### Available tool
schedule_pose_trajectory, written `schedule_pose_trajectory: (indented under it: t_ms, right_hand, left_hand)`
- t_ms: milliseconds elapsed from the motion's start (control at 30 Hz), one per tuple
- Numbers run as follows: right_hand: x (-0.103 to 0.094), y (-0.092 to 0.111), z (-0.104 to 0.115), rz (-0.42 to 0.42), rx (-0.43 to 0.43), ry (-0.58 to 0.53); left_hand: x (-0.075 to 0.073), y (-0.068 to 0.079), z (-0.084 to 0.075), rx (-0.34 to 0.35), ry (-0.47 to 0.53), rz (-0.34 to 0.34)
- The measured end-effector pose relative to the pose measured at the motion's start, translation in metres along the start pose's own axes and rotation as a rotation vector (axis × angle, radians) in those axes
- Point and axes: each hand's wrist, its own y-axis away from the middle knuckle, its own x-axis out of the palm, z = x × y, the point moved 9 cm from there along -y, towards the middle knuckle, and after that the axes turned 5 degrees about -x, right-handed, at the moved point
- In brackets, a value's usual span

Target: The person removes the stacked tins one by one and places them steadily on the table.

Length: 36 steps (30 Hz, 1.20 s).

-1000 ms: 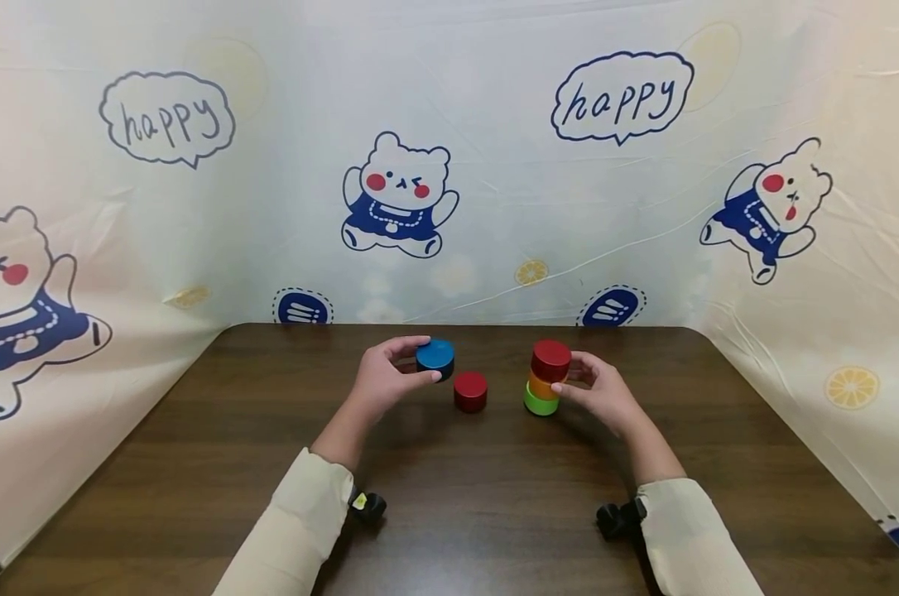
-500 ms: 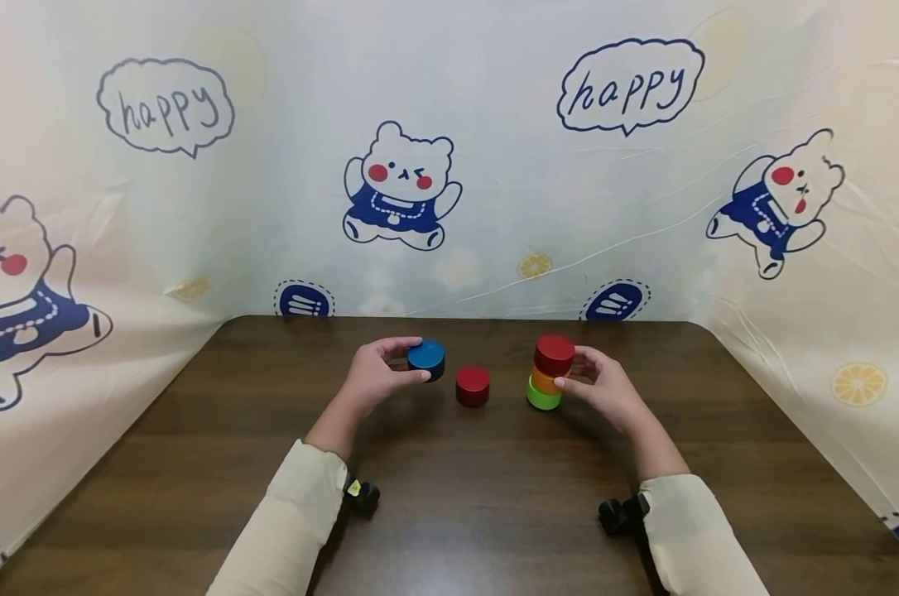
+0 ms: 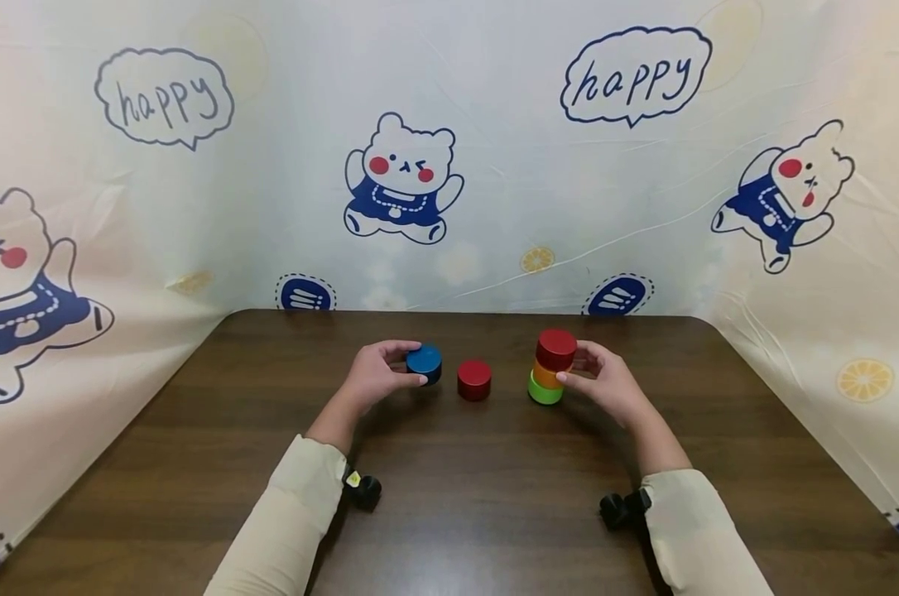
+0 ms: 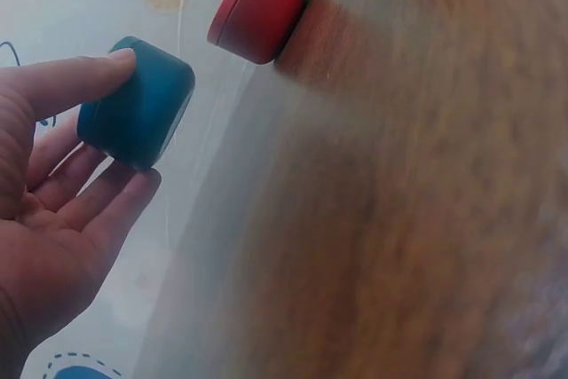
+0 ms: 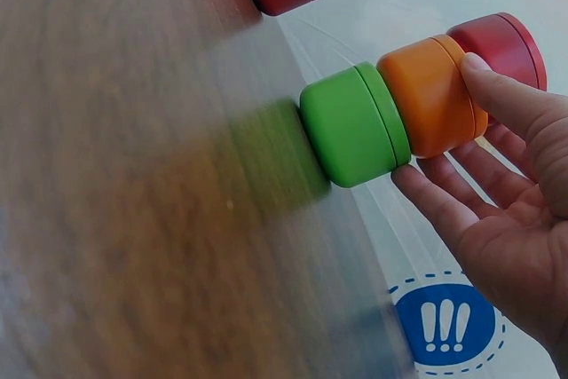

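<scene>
My left hand (image 3: 378, 372) pinches a blue round lidded jar (image 3: 424, 364) between thumb and fingers. In the left wrist view the blue jar (image 4: 142, 104) appears lifted a little off the table. A red jar (image 3: 474, 381) stands alone to its right, apart from both hands. Farther right is an upright stack: a green jar (image 3: 545, 389) on the table, an orange jar (image 5: 430, 95) on it, and a second red jar (image 3: 556, 349) on top. My right hand (image 3: 606, 379) grips the stack at the orange jar, thumb in front; its other fingers are partly hidden behind.
The dark wooden table (image 3: 449, 513) has its far edge close behind the jars. A printed curtain (image 3: 494, 165) hangs around the back and sides. Black wrist cameras (image 3: 363, 492) sit below both sleeves.
My left hand has moved the blue jar leftward, away from the lone red jar, and lower. The right hand stays at the stack. The head view has tilted slightly down.
</scene>
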Motion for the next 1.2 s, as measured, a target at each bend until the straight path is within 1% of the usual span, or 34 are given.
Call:
schedule_pose_trajectory:
  t_ms: [333,500,633,700,867,933,1200]
  right_hand:
    - [0.0,0.0,0.001,0.003,-0.007,0.005]
    - [-0.001,0.0,0.002,0.003,-0.014,0.005]
    - [-0.001,0.001,0.002,0.001,-0.016,0.002]
    - [0.0,0.001,0.002,0.001,-0.015,-0.004]
    - [0.0,0.001,0.002,0.0,-0.008,-0.009]
    - [0.0,0.001,0.002,0.0,-0.012,-0.004]
    - [0.001,0.001,0.002,-0.001,-0.031,-0.013]
  left_hand:
    - [0.003,-0.003,0.01,-0.012,-0.095,0.001]
    - [0.007,-0.005,0.014,-0.017,-0.122,0.022]
    - [0.01,-0.006,0.016,-0.015,-0.121,0.039]
    - [0.01,-0.006,0.019,-0.022,-0.115,0.041]
    - [0.011,-0.006,0.019,-0.016,-0.108,0.044]
    - [0.011,-0.005,0.018,-0.011,-0.101,0.043]
    - [0.007,0.0,0.006,0.046,-0.05,0.007]
